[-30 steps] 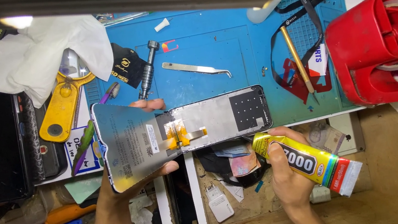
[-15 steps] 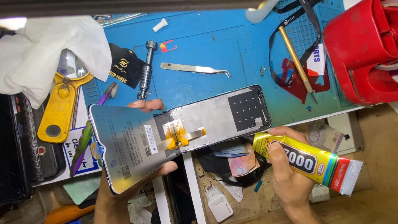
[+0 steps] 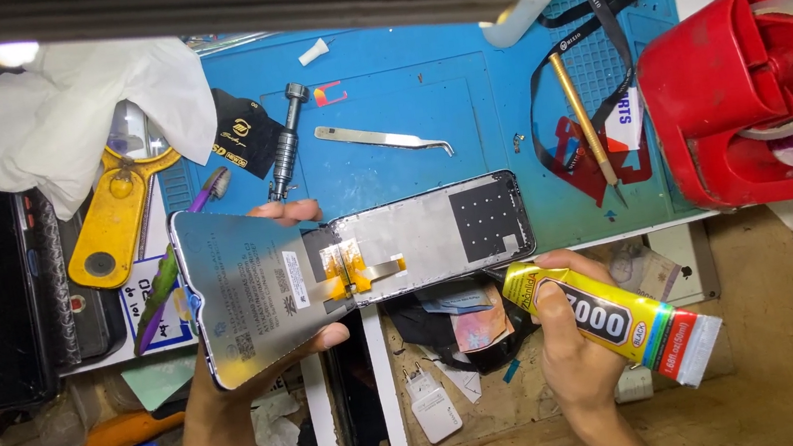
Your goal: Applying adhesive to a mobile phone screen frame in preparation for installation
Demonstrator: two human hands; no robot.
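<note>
1. The left hand [image 3: 262,356], at lower left of centre, grips a detached phone screen panel [image 3: 251,306]: fingertips curl over the top edge and the thumb presses on the bottom edge, so the panel is pinched between them.
2. The panel is tilted, its grey back facing up. An orange flex cable [image 3: 352,269] joins it to the phone frame [image 3: 429,239] lying just to its right at mid-frame, on the lower edge of the blue work mat [image 3: 399,81].
3. The right hand [image 3: 571,333], at lower right of centre, is wrapped shut around a yellow glue tube [image 3: 610,318]. The nozzle end points up-left, close to the frame's lower right corner; whether it touches cannot be told.
4. On the mat above the frame: metal tweezers [image 3: 384,139] and a screwdriver [image 3: 284,146].
5. Upper right: a red tape dispenser [image 3: 733,91]. Upper left: a white cloth [image 3: 60,113] over a yellow-handled magnifier [image 3: 119,217].
</note>
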